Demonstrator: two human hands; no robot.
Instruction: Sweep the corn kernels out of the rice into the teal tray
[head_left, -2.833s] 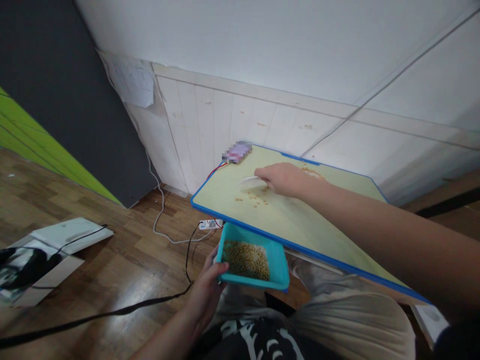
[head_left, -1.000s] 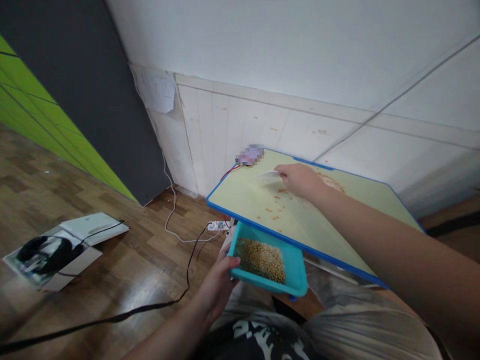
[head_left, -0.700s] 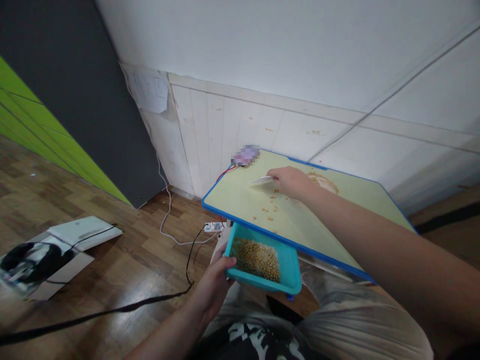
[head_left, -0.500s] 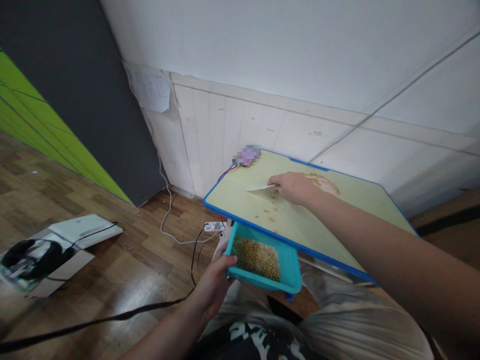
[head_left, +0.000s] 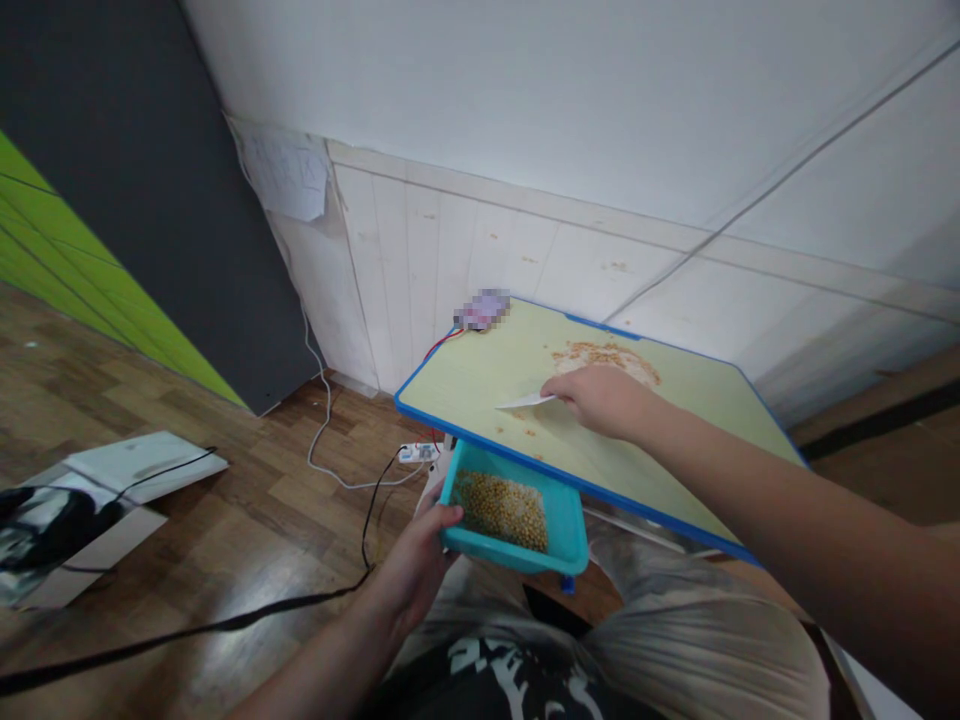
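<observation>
My left hand (head_left: pixel 424 550) grips the left end of a turquoise plastic tray (head_left: pixel 568 520), thumb over its rim. Inside lie many small yellow-brown beans (head_left: pixel 499 508), with paler bits among them. The tray sits just below the near edge of a small pale-yellow table (head_left: pixel 667 470) with a blue rim. Over the tabletop, my right hand (head_left: pixel 600 398) is closed on a thin white card (head_left: pixel 526 401), whose lower edge is at the surface. A few beans (head_left: pixel 529 432) lie near the card. Behind the hand spreads a larger patch of beans and pale crumbs (head_left: pixel 604 358).
A pixelated device (head_left: pixel 484 309) with red wires rests at the table's far left corner. On the floor are a power strip (head_left: pixel 418 453), cables and an open white box (head_left: pixel 112 540). A white wall (head_left: pixel 525 240) stands behind the table, a dark cabinet (head_left: pixel 187 220) at left.
My right hand and the card have come nearer the table's front edge, uncovering more of the bean patch behind. My left hand keeps holding the tray. The whole view has shifted slightly.
</observation>
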